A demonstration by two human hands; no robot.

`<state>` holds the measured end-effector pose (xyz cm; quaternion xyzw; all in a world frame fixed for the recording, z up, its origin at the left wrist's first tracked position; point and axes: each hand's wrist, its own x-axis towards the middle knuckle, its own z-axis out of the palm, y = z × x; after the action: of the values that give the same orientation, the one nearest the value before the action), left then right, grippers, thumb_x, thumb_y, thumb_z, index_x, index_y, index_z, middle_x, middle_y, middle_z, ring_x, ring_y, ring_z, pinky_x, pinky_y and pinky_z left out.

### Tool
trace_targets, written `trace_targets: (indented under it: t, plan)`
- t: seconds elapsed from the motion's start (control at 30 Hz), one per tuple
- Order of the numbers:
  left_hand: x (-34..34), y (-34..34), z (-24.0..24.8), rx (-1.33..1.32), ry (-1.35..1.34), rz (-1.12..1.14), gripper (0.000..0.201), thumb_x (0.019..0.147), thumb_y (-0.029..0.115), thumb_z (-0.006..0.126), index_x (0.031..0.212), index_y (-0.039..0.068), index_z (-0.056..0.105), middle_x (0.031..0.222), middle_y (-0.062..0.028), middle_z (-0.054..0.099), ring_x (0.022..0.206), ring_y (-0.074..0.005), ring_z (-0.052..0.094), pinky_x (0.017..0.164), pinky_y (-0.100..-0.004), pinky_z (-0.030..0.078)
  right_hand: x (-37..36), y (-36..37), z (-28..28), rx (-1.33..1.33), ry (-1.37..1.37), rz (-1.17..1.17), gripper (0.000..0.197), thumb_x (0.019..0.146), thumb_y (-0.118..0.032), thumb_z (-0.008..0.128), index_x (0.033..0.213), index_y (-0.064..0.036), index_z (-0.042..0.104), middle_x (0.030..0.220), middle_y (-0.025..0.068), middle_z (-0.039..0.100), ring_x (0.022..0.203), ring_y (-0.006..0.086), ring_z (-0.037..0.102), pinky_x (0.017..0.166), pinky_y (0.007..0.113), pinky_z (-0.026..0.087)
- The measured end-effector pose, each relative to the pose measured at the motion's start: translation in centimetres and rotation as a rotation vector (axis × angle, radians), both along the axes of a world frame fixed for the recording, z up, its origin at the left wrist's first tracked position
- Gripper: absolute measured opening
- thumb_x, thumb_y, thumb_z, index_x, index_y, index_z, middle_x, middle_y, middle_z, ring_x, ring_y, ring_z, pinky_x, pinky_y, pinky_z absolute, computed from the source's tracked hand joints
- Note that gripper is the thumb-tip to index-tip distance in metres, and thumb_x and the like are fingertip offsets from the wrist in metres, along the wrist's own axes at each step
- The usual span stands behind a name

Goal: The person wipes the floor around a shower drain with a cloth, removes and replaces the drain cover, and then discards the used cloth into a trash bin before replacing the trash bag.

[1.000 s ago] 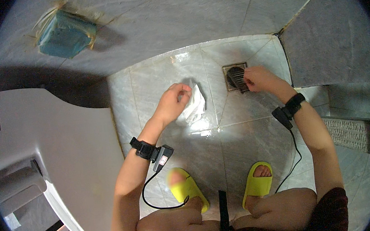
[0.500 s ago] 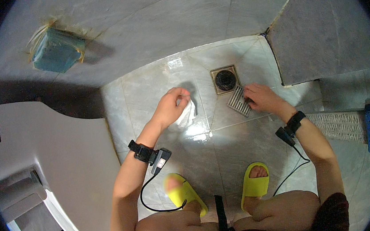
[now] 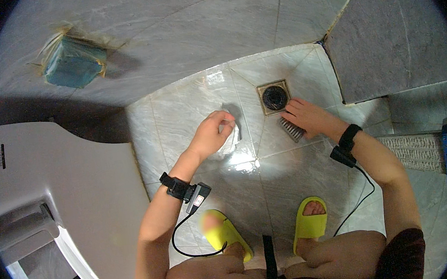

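Slotted grey grate [image 3: 292, 129] shifted off drain [image 3: 275, 97] | right fingers [image 3: 294, 106] atop it, can't tell grip | left fingers [image 3: 225, 118] pinching white tissue [image 3: 230, 145]

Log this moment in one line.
left hand: holding white tissue or cloth | right hand: at metal grate | drain: grate off

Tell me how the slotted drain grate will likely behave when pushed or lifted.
The grate is probably stiff, given its straight bars. Its flat, angular shape makes rolling unlikely. It may slide when pushed, since the tiled floor looks glossy, perhaps wet.
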<state>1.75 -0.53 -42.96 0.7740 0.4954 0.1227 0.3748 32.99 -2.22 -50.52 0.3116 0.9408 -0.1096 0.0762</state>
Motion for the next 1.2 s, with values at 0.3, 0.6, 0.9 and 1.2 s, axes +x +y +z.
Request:
trace_targets:
  t: [0.3, 0.6, 0.9, 1.2]
  plan:
    - [2.2, 0.3, 0.7, -0.031, 0.057, -0.082, 0.019, 0.088, 0.015, 0.059, 0.103, 0.004, 0.062, 0.100, -0.0106, 0.061, 0.090, -0.0232, 0.060, 0.075, -0.0319, 0.048, 0.8, -1.4, 1.2, -0.213, 0.303, -0.407, 0.077, 0.060, -0.025, 0.077, 0.124, 0.0019, 0.045, 0.121, 0.0177, 0.049, 0.115, 0.0305, 0.047, 0.102, 0.042, 0.038]
    - [2.6, 1.6, 1.6, 0.032, 0.013, -0.058, 0.017, 0.087, 0.017, 0.059, 0.100, 0.005, 0.061, 0.099, -0.0110, 0.061, 0.089, -0.0254, 0.060, 0.079, -0.0339, 0.048, 3.9, 0.1, 4.6, -1.290, 1.549, -0.766, 0.073, 0.083, -0.059, 0.050, 0.129, -0.0028, 0.047, 0.119, 0.0153, 0.060, 0.107, 0.0258, 0.059, 0.097, 0.038, 0.043]
    - [1.5, 1.1, 4.1, -0.009, 0.028, -0.018, 0.016, 0.087, 0.013, 0.060, 0.100, 0.003, 0.062, 0.100, -0.0086, 0.062, 0.095, -0.0211, 0.059, 0.080, -0.0317, 0.046, 2.5, -0.2, 8.1, -1.541, 1.812, -0.652, 0.084, 0.081, -0.067, 0.038, 0.132, -0.0007, 0.044, 0.120, 0.0219, 0.056, 0.105, 0.0344, 0.059, 0.094, 0.046, 0.045]
    - [3.5, -0.2, 8.1, 0.267, -0.189, -0.018, 0.016, 0.080, 0.015, 0.070, 0.091, 0.004, 0.065, 0.093, -0.0084, 0.059, 0.089, -0.0228, 0.057, 0.076, -0.0313, 0.046, -1.8, -0.8, 10.1, -1.604, 1.708, -0.404, 0.076, 0.086, -0.060, 0.041, 0.135, -0.0012, 0.040, 0.128, 0.0216, 0.052, 0.114, 0.0328, 0.054, 0.103, 0.046, 0.039]
